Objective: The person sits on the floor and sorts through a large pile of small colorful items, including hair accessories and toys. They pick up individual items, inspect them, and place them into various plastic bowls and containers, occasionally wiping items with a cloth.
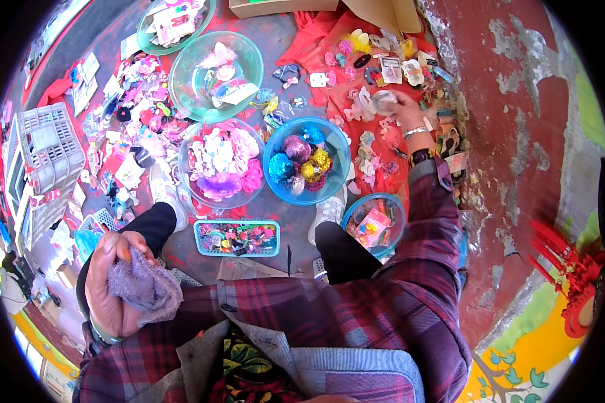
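The grey-and-red painted floor (286, 40) carries everything here, with a red cloth (316, 40) spread at the top right as a bed for loose clips and hair ornaments, likely so they stay together and show against one colour. A white slatted crate (47, 144) sits at the far left. 5 round bowls stand in a cluster within arm's reach: 2 clear green ones (181, 77) at the top holding packets and pale bows, a clear one (185, 168) of white, pink and purple fabric flowers, a blue bowl (270, 158) of shiny foil-coloured balls, and a smaller blue bowl (390, 205) with a pink packet, which suggests sorting by kind. Between the person's knees lies a teal rectangular tray (202, 232) of small mixed clips. The left hand (111, 282) is held low by the left knee, its grip closed around a fluffy lilac scrunchie (144, 285) that bulges out to the right of the fingers, kept out of the way. The right hand (403, 111) stretches out over the red cloth, its grip closed on a small clear wrapped piece (383, 101) just at the fingertips, lifted from the scattered ornaments around it.
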{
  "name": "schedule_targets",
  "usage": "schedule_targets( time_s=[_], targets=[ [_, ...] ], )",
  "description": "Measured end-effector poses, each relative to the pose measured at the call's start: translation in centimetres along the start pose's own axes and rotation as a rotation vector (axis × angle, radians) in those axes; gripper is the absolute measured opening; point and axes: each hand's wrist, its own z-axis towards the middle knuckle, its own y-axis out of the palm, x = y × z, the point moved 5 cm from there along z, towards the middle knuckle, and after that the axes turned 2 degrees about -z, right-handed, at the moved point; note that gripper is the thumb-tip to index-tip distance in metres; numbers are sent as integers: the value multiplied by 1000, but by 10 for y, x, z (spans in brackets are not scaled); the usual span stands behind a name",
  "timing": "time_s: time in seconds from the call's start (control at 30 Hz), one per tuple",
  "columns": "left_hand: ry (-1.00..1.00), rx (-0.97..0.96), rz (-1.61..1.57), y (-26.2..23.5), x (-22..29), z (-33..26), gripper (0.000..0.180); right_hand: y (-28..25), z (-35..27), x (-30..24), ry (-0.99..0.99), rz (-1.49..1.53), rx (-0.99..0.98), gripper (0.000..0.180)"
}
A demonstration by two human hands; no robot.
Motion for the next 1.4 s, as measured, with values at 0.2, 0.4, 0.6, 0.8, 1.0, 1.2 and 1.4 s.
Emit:
schedule_targets(
  time_s=[0.2, 0.4, 0.6, 0.8, 1.0, 1.2, 1.4],
  targets=[
    [-22, 14, -23, 5, 1, -3, 20, 123, -97, -33, 58, 162, -659, 43],
    [-7, 14, -11, 4, -1, -1, 20, 83, -18, -24, -146, -832, 295, 50],
    [-12, 42, 21, 1, 0, 2, 19, 72, 33, 10, -33, -1013, 326, 36],
    [-4, 56, 9, 3, 1, 1, 21, 8, 29, 21, -37, -438, 442, 24],
    [13, 49, 6, 1, 0, -2, 21, 0, 8, 38, 168, 638, 281, 22],
    [-21, 37, 12, 1, -3, -2, 22, 12, -12, 93, 252, 835, 117, 15],
    [-43, 25, 13, 12, -9, 6, 22, -37, -45, 140, 624, -34, 600, 45]
  ],
)
